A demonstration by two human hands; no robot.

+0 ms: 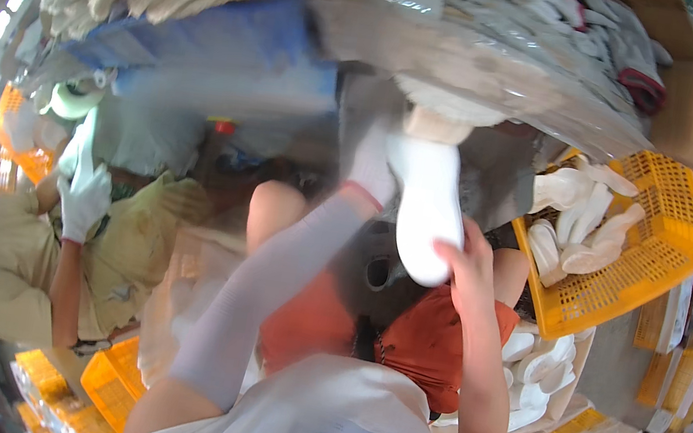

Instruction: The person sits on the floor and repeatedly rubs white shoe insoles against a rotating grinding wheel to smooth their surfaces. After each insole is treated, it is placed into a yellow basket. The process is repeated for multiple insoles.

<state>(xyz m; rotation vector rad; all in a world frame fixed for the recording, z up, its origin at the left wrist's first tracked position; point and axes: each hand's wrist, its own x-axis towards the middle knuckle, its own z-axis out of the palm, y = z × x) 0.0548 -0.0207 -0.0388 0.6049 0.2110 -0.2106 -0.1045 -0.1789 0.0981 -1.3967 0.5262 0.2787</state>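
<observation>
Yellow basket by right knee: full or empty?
The yellow basket is partly filled: white foot-shaped pieces lie inside, bare mesh beside them.

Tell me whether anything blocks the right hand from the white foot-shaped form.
Nothing visible does: the right hand is right at the lower right edge of the white foot-shaped form. The left hand, blurred, is by its upper left side, not between them.

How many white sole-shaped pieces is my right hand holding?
1: the white sole-shaped piece in front of you, its lower end in your right hand. Another behind it could be hidden.
</observation>
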